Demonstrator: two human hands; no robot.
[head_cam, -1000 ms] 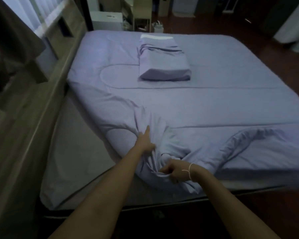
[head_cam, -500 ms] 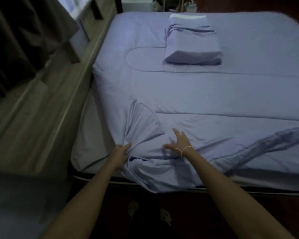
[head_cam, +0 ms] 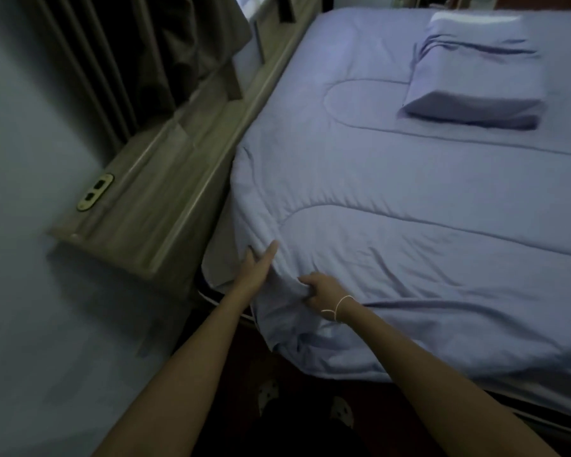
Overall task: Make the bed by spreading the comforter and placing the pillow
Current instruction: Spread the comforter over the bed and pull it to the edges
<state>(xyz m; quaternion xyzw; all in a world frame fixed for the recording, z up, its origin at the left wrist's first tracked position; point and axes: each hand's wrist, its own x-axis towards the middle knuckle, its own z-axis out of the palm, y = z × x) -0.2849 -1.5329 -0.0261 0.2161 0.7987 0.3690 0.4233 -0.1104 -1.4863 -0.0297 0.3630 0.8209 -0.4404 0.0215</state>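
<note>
A lavender comforter (head_cam: 409, 199) covers most of the bed, its near left corner hanging over the mattress edge. My left hand (head_cam: 257, 268) grips that corner's edge, thumb on top of the fabric. Just to its right, my right hand (head_cam: 320, 291), with a thin white band at the wrist, is closed on a bunch of the comforter. A matching lavender pillow (head_cam: 475, 67) lies on top of the comforter toward the far right. A strip of pale sheet (head_cam: 216, 262) shows left of the corner.
A wooden headboard shelf (head_cam: 165, 196) runs along the bed's left side, with a wall socket (head_cam: 94, 192) beside it. Dark curtains (head_cam: 165, 44) hang above. A pale wall (head_cam: 30, 225) fills the left. My slippered feet (head_cam: 305, 400) stand on dark floor.
The bunched corner of the comforter has been pulled left toward the headboard and now lies flatter. My right hand went from flat on the fabric to gripping it. The view swung left.
</note>
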